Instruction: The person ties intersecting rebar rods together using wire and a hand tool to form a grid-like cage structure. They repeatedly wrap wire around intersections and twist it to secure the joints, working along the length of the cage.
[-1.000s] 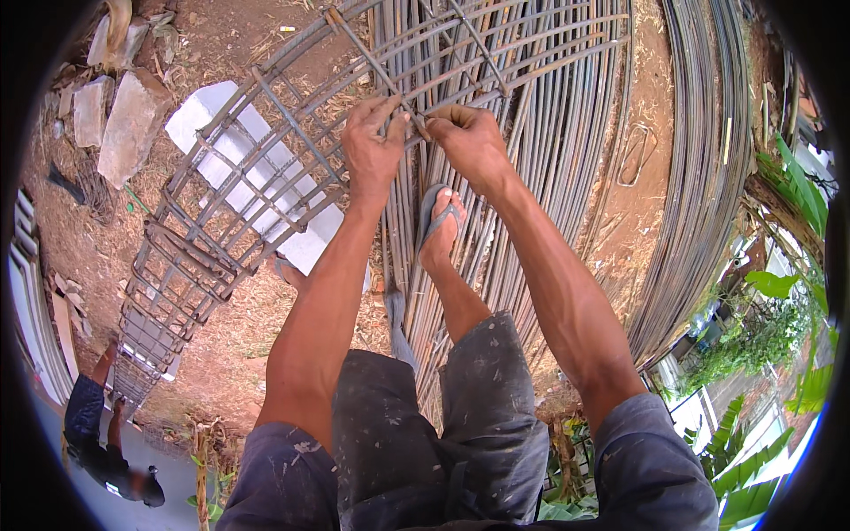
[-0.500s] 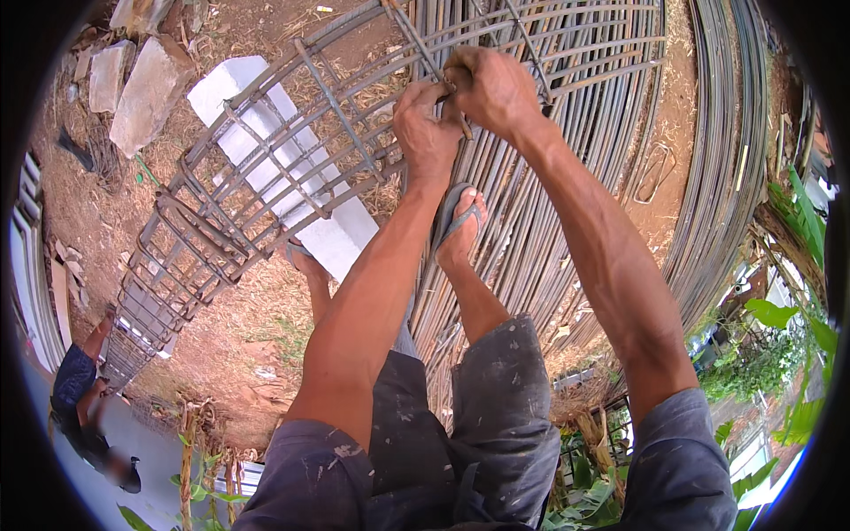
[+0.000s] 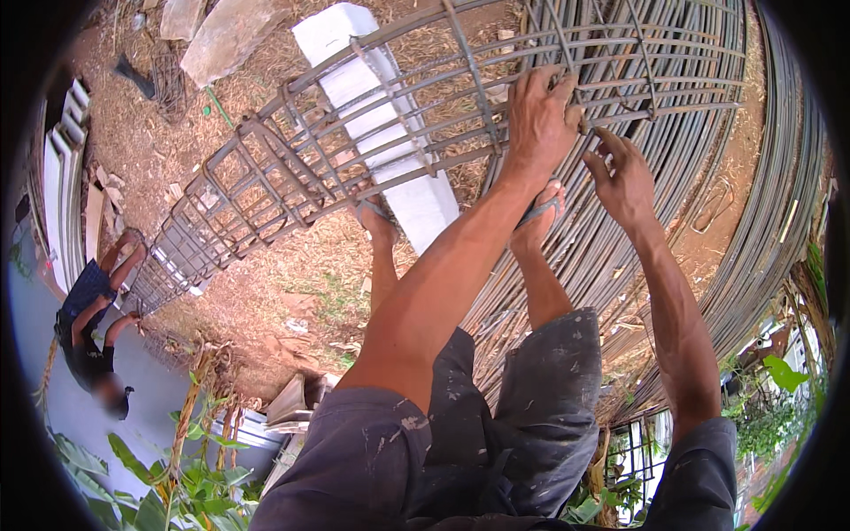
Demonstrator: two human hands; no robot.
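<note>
A long rebar cage (image 3: pixel 390 190) of lengthwise bars and square stirrups runs from the upper right down to the lower left. My left hand (image 3: pixel 540 119) is closed around a stirrup and the bar beside it, on the cage's near side. Just right of it, my right hand (image 3: pixel 627 181) hovers close to the stirrup's lower end, thumb and forefinger apart, other fingers curled. Whether a thin wire lies at its fingertips is too small to tell. Under the cage stands a white block (image 3: pixel 412 199), angled crosswise.
Bundles of loose steel bars (image 3: pixel 699 168) cover the ground at right, and one of my sandalled feet (image 3: pixel 542 212) stands by them. A co-worker (image 3: pixel 93 310) bends at the cage's far left end. Stone slabs (image 3: pixel 226 44) lie at upper left; banana leaves (image 3: pixel 168 487) grow below.
My right hand has come away from my left hand and dropped to the right of it. My left hand stays on the cage. The whole view has shifted, moving the cage rightward in the picture.
</note>
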